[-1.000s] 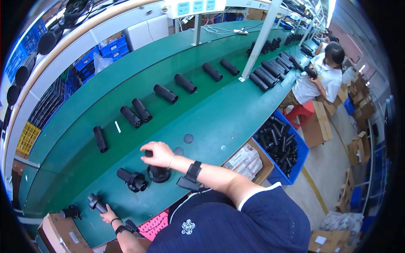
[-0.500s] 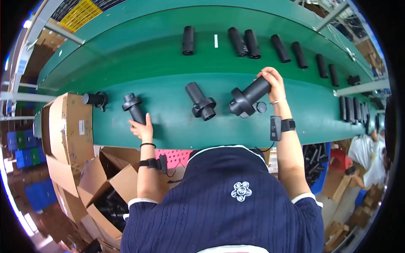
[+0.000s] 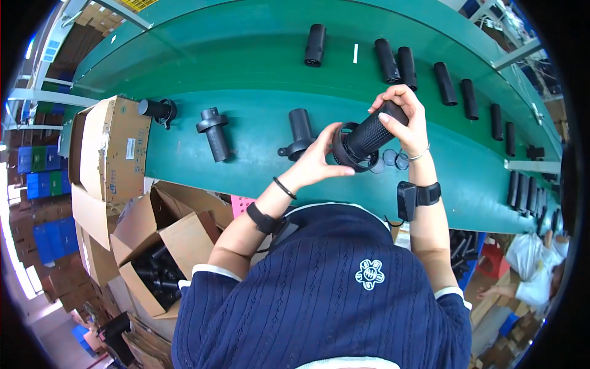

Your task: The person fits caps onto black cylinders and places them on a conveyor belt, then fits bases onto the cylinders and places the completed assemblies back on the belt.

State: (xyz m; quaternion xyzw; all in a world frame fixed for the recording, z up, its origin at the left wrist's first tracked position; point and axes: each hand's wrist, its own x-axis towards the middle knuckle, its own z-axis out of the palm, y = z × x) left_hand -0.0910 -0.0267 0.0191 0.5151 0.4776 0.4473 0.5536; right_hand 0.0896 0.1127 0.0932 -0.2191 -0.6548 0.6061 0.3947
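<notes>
My right hand [image 3: 405, 117] wraps the upper end of a black textured cylinder [image 3: 371, 133], which is tilted over the green workbench. Around the cylinder's lower end sits a wide black ring collar [image 3: 342, 154], and my left hand [image 3: 318, 161] grips it between thumb and fingers. Small clear round discs [image 3: 389, 158] lie just right of the collar. To the left of my left hand stands another black cylinder with a collar [image 3: 300, 126], partly hidden by that hand. Farther left lies a similar collared cylinder [image 3: 216, 136].
Another collared black piece [image 3: 157, 110] lies by a cardboard box [image 3: 128, 150] at the left end. Several plain black cylinders [image 3: 444, 83] stand along the green back strip [image 3: 258, 67]. An open carton [image 3: 157, 270] of black parts is below left; a person's arm [image 3: 504, 290] shows far right.
My left hand has let go of the collared cylinder at the left and moved right onto the ring collar. My right hand still holds its cylinder, now tilted differently. The view has shifted.
</notes>
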